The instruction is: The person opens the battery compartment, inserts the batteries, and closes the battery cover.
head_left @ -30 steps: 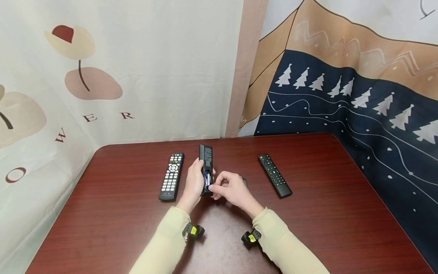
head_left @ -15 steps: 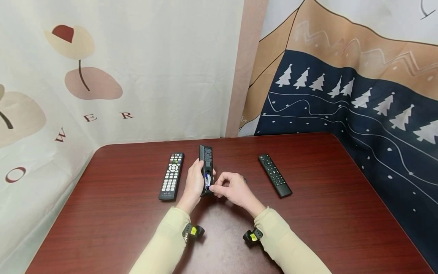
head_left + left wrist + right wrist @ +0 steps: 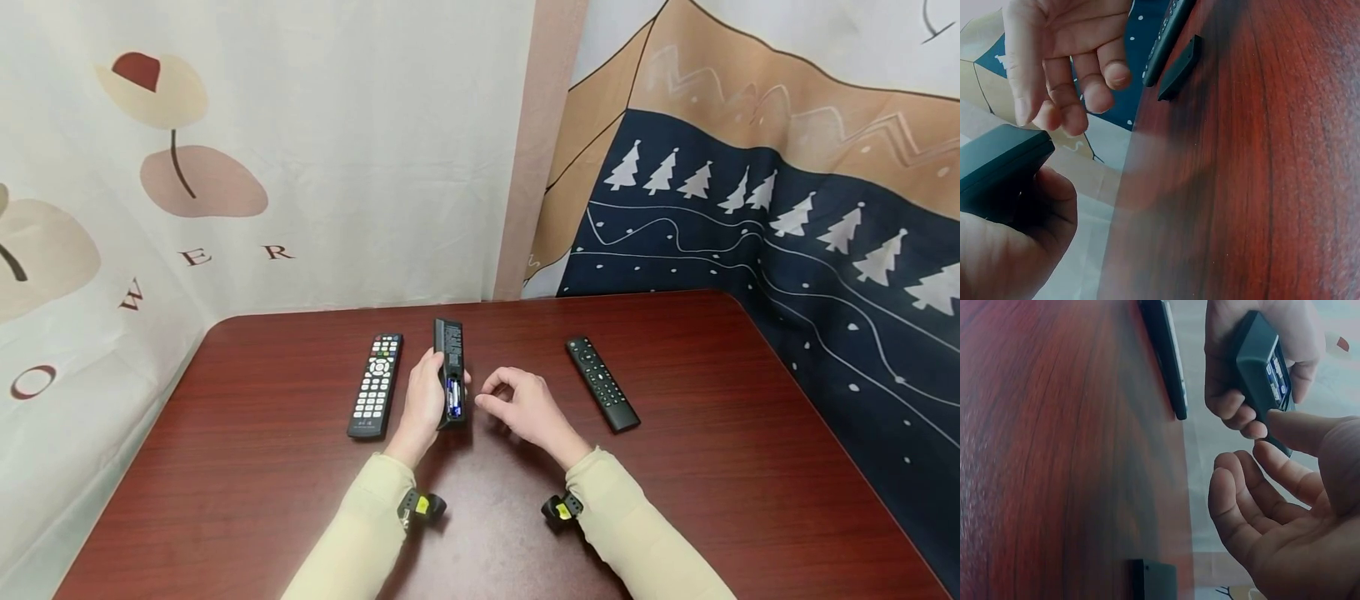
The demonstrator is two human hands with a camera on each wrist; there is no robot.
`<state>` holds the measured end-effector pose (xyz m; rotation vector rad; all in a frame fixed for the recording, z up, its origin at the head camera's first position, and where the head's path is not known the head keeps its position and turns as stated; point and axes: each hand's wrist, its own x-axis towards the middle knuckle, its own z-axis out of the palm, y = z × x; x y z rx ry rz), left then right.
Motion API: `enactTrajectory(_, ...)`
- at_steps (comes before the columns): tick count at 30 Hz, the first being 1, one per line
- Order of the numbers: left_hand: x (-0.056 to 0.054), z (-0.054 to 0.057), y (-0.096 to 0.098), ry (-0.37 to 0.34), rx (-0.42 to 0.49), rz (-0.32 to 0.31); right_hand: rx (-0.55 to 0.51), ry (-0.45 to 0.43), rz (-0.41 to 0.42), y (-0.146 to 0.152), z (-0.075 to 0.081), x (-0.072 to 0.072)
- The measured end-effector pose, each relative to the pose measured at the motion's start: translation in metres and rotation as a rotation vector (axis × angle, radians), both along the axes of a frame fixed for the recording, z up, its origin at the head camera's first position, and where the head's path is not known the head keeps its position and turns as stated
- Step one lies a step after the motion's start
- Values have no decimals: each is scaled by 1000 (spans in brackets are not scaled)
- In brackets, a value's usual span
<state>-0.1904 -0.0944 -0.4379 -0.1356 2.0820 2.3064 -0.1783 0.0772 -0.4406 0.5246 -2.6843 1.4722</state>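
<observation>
My left hand [image 3: 423, 398] grips a black remote control [image 3: 449, 343], held up with its back toward me. The battery compartment is uncovered, and batteries [image 3: 454, 398] with blue wrappers lie inside it. Just to the right of the remote is my right hand [image 3: 527, 407], its fingers loosely bent and nothing between them. In the right wrist view its thumb and fingers overlap the lower end of the remote. A small black battery cover [image 3: 1180, 69] lies on the table in the left wrist view; in the head view my right hand hides it.
A black remote with white buttons [image 3: 377, 387] lies to the left of my left hand. Another black remote [image 3: 602, 383] lies on the right, at a slant. The brown table [image 3: 262, 467] ends at patterned curtains [image 3: 360, 167] behind.
My right hand has drawn back from the battery compartment to the right, its fingers now apart from the remote. My left hand keeps holding the remote, shifted very slightly left.
</observation>
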Motion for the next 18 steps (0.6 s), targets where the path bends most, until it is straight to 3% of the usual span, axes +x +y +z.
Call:
enactTrajectory(10, 0, 0, -2, -14, -15, 8, 60, 56, -5, 6, -4, -2)
enactTrajectory(18, 0, -1, -2, -17, -16, 6, 98, 59, -58, 11, -6, -4)
